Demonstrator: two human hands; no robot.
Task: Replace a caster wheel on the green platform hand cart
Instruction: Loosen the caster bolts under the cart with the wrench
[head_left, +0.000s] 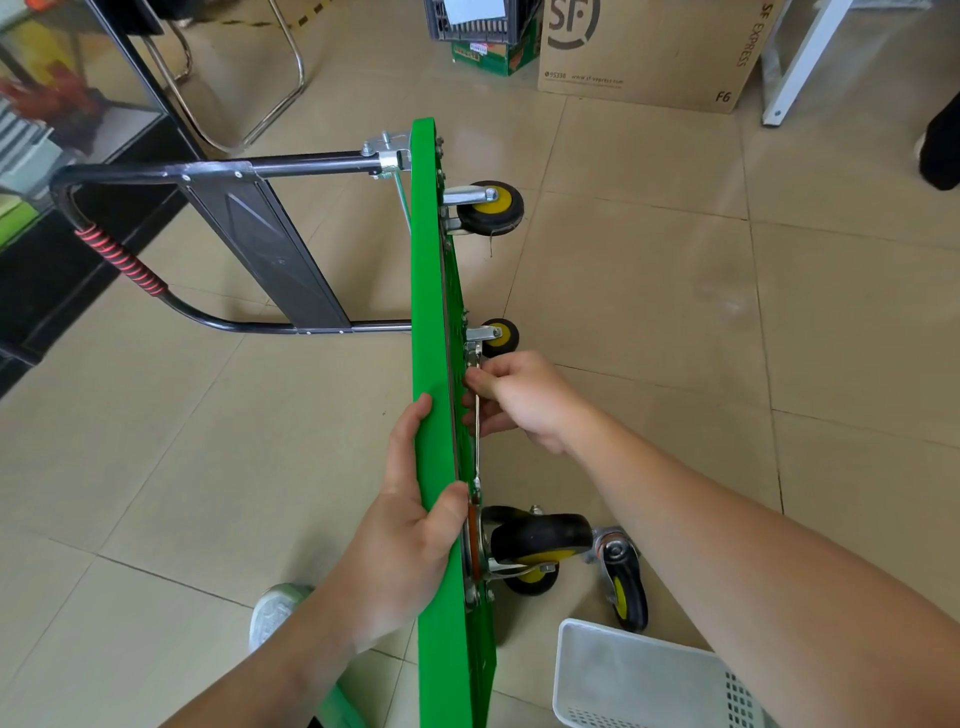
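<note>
Here, from the head camera, the green platform hand cart (431, 312) stands on edge, the left hand (415, 519) gripping its rim and the right hand (524, 400) curled round a wrench (478, 457) just below a mounted caster (496, 338). If the wrench slips, the jolt could topple the cart and pinch fingers.

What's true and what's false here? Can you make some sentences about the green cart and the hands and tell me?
1. The green cart stands tipped up on its edge. True.
2. The left hand holds a hammer. False: it grips the cart's edge.
3. The right hand holds a silver wrench against the cart's underside. True.
4. A loose caster wheel lies on the floor by the white basket. True.
5. The cardboard box sits on the cart. False: it stands on the floor.
</note>
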